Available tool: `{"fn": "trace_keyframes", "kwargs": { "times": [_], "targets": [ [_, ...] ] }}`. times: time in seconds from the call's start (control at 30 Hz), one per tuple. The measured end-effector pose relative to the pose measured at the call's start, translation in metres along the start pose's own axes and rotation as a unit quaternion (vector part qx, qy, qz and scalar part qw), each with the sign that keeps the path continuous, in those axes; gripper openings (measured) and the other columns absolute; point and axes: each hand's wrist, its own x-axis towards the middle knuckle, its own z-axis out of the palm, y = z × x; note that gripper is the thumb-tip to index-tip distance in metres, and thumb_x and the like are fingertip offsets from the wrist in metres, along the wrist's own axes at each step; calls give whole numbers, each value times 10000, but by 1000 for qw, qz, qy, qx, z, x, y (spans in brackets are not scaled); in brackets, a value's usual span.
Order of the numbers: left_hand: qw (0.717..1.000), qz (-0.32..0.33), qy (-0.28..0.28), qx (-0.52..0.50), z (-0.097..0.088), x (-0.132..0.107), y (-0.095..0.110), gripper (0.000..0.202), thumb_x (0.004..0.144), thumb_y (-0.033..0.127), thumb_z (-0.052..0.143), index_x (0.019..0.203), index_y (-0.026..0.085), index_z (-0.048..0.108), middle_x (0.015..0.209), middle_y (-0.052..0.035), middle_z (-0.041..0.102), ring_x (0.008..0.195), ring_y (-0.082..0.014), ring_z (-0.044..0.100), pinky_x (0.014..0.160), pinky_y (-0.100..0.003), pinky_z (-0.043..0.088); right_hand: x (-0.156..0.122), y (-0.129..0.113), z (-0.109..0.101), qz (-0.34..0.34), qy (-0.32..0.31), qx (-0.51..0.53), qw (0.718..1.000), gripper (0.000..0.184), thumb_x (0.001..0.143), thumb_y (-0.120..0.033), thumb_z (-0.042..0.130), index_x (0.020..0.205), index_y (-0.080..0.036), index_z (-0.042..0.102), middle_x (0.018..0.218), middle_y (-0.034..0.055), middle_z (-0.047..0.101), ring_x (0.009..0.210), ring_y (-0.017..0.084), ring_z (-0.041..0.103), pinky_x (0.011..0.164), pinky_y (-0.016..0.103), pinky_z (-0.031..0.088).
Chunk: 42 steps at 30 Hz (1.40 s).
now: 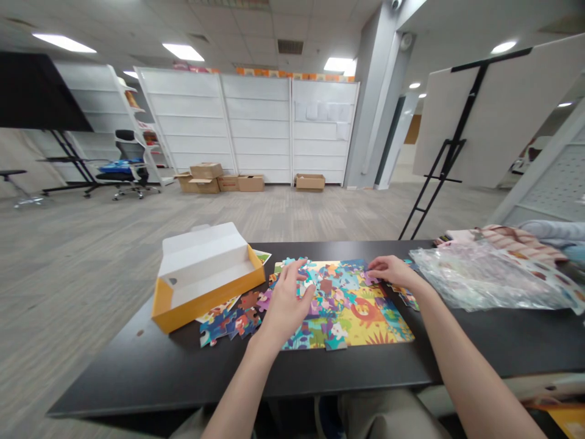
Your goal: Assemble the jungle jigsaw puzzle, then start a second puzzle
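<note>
A colourful jigsaw puzzle [365, 314] lies on the dark table, its lower right part joined into a picture with a lion. Loose pieces are heaped over its middle and upper left. Above the left side of the puzzle hovers my left hand [289, 299], thumb and fingers apart, holding nothing. At the upper right edge, my right hand [392, 271] has its fingertips closed on a purple puzzle piece [371, 278]. More loose pieces [235, 323] are spread to the left of the puzzle. Others [406, 297] lie partly hidden beside my right wrist.
An open yellow box [214, 297] with a white inside stands on the left of the table [183, 375]. Crinkled clear plastic [489, 277] and folded fabric [516, 238] lie on the right. Beyond the table are cardboard boxes [205, 177] and an easel-like stand [439, 164].
</note>
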Motion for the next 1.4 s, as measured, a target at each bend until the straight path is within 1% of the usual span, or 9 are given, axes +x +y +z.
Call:
{"fn": "trace_keyframes", "kwargs": {
  "times": [0.17, 0.33, 0.6, 0.77, 0.93, 1.1, 1.2, 1.3, 1.4],
  "targets": [
    [1000, 8, -16, -3, 4, -1, 3, 434, 884, 175, 578, 1304, 241, 490, 1287, -89, 544, 1001, -182, 658, 907, -382, 554, 0, 0, 1, 13, 50, -71, 996, 289, 712, -420, 752, 864, -174, 739, 839, 92, 791, 754, 237, 730, 614, 276, 522],
    [999, 25, -40, 1, 3, -3, 7, 367, 901, 173, 567, 1258, 234, 515, 1287, -89, 559, 1002, -182, 655, 900, -369, 555, -4, -6, 1, 20, 64, -111, 992, 225, 736, -381, 750, 834, -179, 739, 830, 82, 788, 744, 221, 732, 618, 262, 519],
    [998, 31, -49, 17, -2, -6, 9, 289, 902, 167, 564, 1185, 224, 554, 1250, -81, 587, 982, -184, 655, 872, -355, 557, -4, -6, 5, 11, 103, -164, 981, 203, 752, -386, 740, 815, -194, 749, 793, 60, 781, 713, 203, 720, 616, 252, 505],
    [997, 49, -55, 31, -2, -7, 5, 274, 909, 184, 564, 1179, 226, 564, 1258, -80, 585, 966, -186, 664, 883, -358, 545, -4, -11, 6, -23, 75, -186, 979, 192, 791, -372, 698, 874, -209, 754, 853, 45, 778, 768, 201, 713, 685, 265, 504],
    [995, 58, -65, 44, -3, -7, 6, 249, 913, 174, 554, 1156, 229, 570, 1266, -78, 582, 991, -193, 661, 926, -378, 526, -4, -17, 9, -63, 58, -212, 974, 259, 829, -405, 668, 972, -220, 778, 940, 70, 759, 783, 205, 690, 710, 279, 497],
    [994, 63, -74, 49, -5, -7, 13, 212, 915, 159, 547, 1108, 226, 601, 1232, -77, 615, 1064, -211, 647, 955, -385, 517, -4, -16, 9, -57, 36, -211, 975, 296, 839, -423, 657, 1010, -223, 791, 950, 84, 745, 790, 217, 687, 711, 282, 501],
    [993, 64, -81, 56, -7, -8, 15, 189, 915, 160, 544, 1078, 221, 620, 1225, -81, 628, 1105, -227, 639, 955, -388, 517, -5, -16, 8, -60, 36, -210, 975, 282, 816, -406, 682, 1001, -226, 797, 943, 84, 743, 823, 229, 689, 748, 287, 507],
    [992, 58, -89, 62, -7, -8, 16, 181, 921, 177, 541, 1077, 220, 621, 1214, -81, 635, 1095, -233, 647, 938, -386, 526, -6, -16, 7, -67, 37, -203, 976, 275, 811, -399, 687, 990, -224, 801, 967, 88, 742, 837, 227, 691, 768, 286, 512],
    [992, 53, -97, 65, -6, -9, 16, 187, 922, 184, 543, 1090, 221, 618, 1208, -79, 641, 1072, -233, 654, 918, -379, 536, -6, -16, 7, -63, 33, -194, 978, 288, 811, -409, 690, 1001, -223, 802, 942, 87, 742, 812, 220, 691, 734, 275, 515]
  ]
}}
